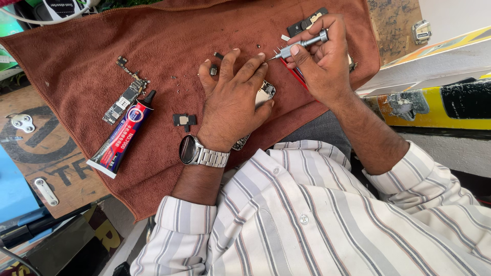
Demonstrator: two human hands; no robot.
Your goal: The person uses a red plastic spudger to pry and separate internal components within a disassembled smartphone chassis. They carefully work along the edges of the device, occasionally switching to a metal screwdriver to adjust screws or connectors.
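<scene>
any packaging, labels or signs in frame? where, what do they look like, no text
Glue tube: on the brown towel, left of the left hand; long, red-blue-white label, black nozzle.
Printed board: under the towel's left edge; tan with large dark lettering.
Yellow panel: right edge, beyond the right hand; yellow and black, worn.

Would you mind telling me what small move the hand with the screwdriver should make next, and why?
Probably lower the screwdriver tip a little onto the opened phone. The right hand holds it slanted, its tip hovering beside the left hand fingertips, and that hand already presses the phone flat on the brown towel. Whether a screw sits there cannot be seen.
</scene>
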